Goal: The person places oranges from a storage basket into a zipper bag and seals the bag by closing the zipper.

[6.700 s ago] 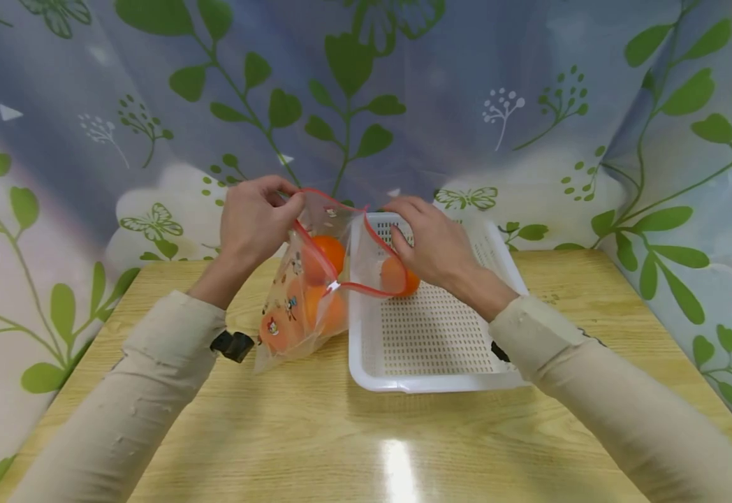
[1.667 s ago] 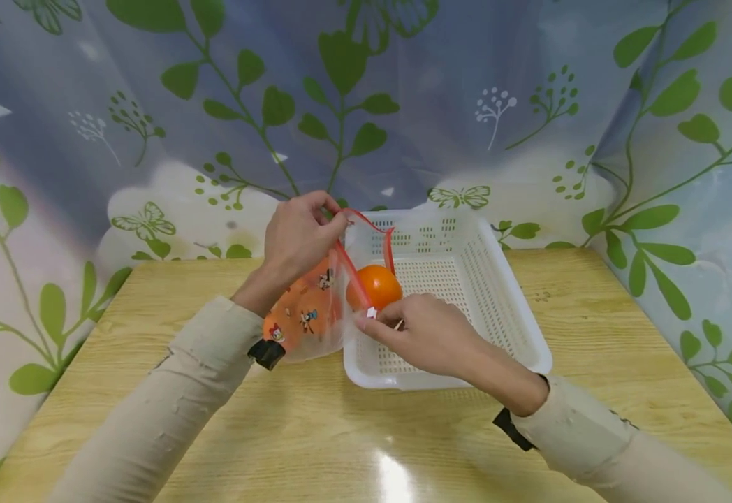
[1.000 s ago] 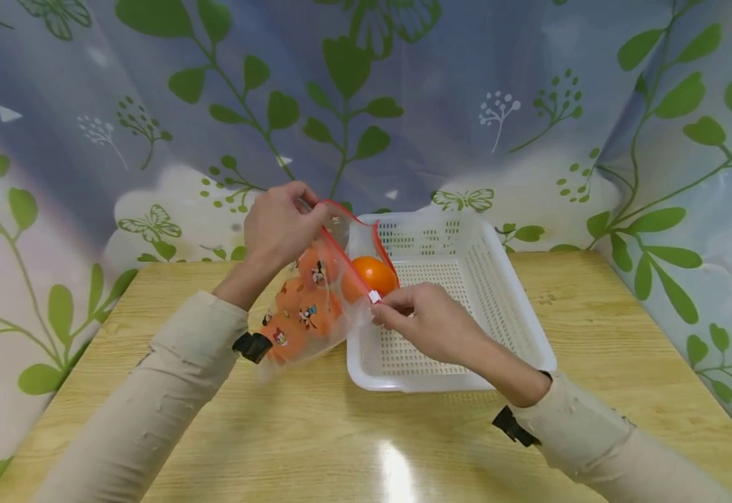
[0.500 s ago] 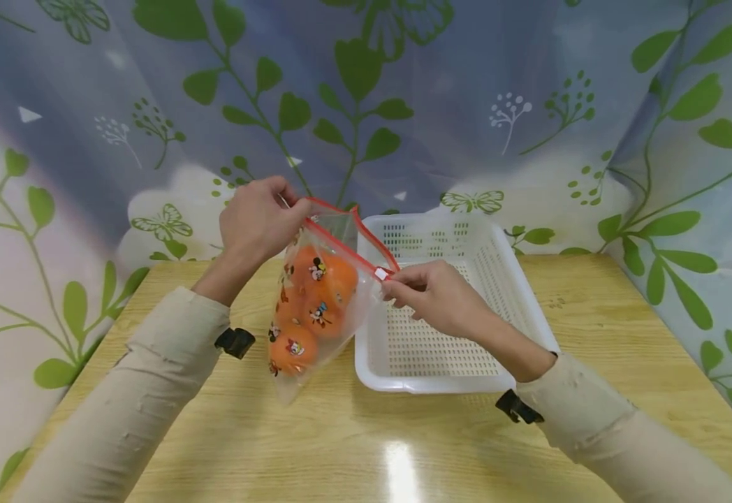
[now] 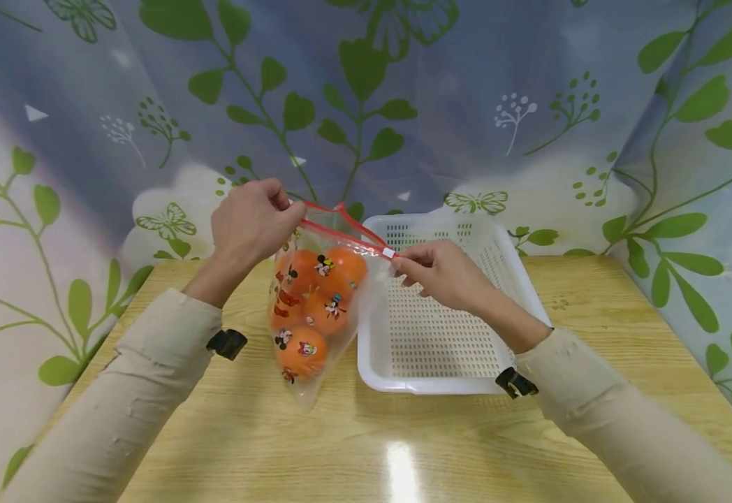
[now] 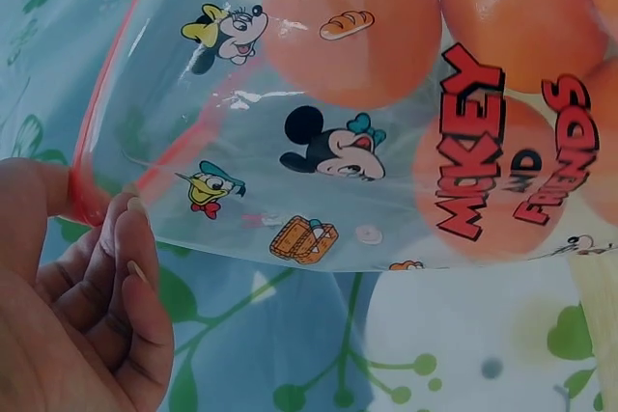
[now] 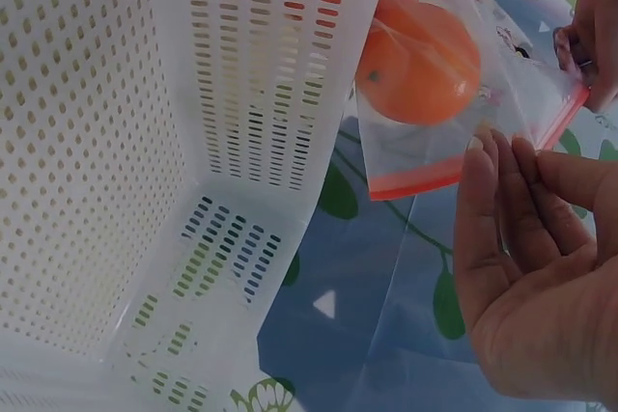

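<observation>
A clear zip bag (image 5: 372, 279) with cartoon prints and a red zip edge hangs between my hands, bulging with several oranges (image 5: 331, 311). My left hand (image 5: 255, 220) pinches the bag's upper left corner; the left wrist view shows thumb and fingertips on the red strip (image 6: 92, 132). At the other end, my right hand (image 5: 448, 272) pinches the bag's edge right beside the white zip slider (image 5: 389, 253). The mouth still gapes between the two red strips. In the right wrist view an orange (image 7: 420, 63) shows through the plastic, close to the right fingertips.
A white perforated plastic basket (image 5: 397, 384) stands on the wooden table (image 5: 278, 447), directly right of the bag and under my right hand. Behind the table hangs a cloth (image 5: 441, 140) printed with leaves and butterflies.
The last orange, earlier at the bag's mouth over the basket, is inside with the others. The bag has swung left off the basket and hangs upright; my right hand took hold beside the slider.
</observation>
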A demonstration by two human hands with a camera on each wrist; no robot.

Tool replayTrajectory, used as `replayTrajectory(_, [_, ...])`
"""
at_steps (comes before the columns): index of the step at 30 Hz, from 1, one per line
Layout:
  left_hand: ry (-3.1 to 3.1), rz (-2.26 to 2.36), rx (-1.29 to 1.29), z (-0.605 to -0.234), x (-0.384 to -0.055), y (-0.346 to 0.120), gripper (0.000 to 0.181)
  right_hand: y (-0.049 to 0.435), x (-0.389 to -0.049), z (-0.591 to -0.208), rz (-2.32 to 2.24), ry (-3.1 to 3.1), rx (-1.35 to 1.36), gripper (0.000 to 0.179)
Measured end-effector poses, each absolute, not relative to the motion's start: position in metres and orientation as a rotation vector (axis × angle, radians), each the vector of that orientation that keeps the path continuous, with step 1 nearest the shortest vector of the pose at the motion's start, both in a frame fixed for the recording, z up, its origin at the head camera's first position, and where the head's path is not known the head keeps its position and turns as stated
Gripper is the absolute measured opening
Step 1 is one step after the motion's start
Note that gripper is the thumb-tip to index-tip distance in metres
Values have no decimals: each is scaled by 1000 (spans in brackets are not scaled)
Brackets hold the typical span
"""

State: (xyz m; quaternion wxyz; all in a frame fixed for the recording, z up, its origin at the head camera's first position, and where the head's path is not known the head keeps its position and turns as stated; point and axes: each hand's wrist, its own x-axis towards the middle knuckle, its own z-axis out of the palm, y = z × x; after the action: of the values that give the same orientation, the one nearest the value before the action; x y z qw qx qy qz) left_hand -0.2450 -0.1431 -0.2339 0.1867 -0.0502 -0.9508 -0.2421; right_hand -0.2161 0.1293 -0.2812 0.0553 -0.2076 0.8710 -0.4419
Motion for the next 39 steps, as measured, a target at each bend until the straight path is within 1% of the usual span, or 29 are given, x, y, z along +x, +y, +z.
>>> replayTrajectory(6, [-2691, -669, -133, -232, -243, -148, 19, 124, -227, -279, -1436, 2581, -504, 27])
replayTrajectory(15, [-2733, -631, -113, -229, -239, -149, 22, 113, -244, -277, -1669, 2413, -288, 26])
replayTrajectory(21, [-2778, -592, -94, -225, -237, -148, 23, 103, -252, -275, -1784, 2365, -217, 22])
replayTrajectory(30, [-2890, -435, -17, -212, -227, -150, 26, 85, -263, -275, -1935, 2254, -154, 25])
replayTrajectory(36, [-3006, -329, 20, -199, -217, -150, 33, 69, -275, -275, -2008, 2165, -136, 25])
replayTrajectory(39, [-3087, -298, 9, -194, -213, -150, 35, 64, -279, -277, -2028, 2146, -144, 23])
